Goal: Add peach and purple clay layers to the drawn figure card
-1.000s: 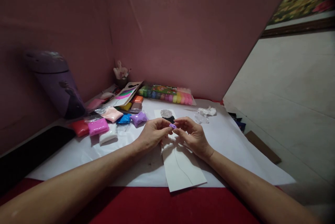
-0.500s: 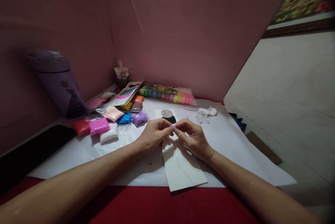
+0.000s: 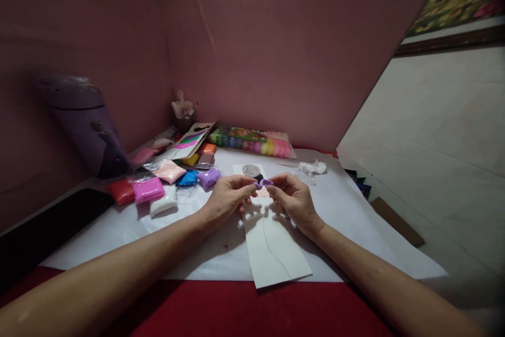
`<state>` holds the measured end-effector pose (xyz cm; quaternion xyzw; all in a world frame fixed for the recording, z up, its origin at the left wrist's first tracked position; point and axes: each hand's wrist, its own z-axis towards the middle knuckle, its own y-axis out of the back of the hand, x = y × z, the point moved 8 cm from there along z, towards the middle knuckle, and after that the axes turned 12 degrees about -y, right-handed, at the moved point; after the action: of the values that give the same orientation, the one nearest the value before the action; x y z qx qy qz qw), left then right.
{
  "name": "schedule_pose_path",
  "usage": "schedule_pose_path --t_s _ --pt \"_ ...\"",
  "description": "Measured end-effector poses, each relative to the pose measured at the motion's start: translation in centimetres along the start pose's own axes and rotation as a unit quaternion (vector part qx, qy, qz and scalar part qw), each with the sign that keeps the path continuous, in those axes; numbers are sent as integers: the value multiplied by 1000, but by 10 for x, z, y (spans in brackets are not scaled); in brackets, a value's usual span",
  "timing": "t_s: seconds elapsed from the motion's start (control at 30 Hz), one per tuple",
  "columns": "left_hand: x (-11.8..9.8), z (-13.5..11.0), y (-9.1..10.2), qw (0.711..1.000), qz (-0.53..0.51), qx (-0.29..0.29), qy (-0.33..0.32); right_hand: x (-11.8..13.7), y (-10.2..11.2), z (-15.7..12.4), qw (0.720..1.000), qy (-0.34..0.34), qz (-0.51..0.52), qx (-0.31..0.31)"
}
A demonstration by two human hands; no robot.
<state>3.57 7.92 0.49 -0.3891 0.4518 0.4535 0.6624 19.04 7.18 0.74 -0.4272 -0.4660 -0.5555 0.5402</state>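
Between the fingertips of both hands is a small curved piece of purple modelling clay [image 3: 263, 183]. My left hand [image 3: 229, 197] pinches its left end, and my right hand [image 3: 295, 201] grips the right end. Under the hands lies a long white card [image 3: 276, 253] with a thin wavy line drawn down it. At the card's far end sit a grey textured clay shape [image 3: 251, 170], a black patch partly hidden by the clay and fingers, and a pale peach patch [image 3: 262, 191].
Left of the hands are several clay packets, among them a purple packet [image 3: 209, 177] and a pink packet [image 3: 149, 190]. Behind lie a decorated card [image 3: 191, 141] and a long multicoloured clay pack [image 3: 256, 142]. A purple tumbler [image 3: 84, 126] stands left; crumpled white clay [image 3: 313, 167] lies right.
My fingertips have moved slightly apart, and more of the purple clay shows between them as a wider, curved strip. The peach patch below has come into view.
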Motion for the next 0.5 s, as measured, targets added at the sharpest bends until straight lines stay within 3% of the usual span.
schedule_pose_path --t_s 0.1,0.2,0.5 --pt "3 -1 -6 999 6 38 10 4 -9 -5 998 24 -23 47" --pt "2 -2 -10 997 37 63 -6 13 -13 -10 992 78 -80 52" --pt "0 -2 -6 994 91 46 -45 19 -17 -15 986 101 -124 45"
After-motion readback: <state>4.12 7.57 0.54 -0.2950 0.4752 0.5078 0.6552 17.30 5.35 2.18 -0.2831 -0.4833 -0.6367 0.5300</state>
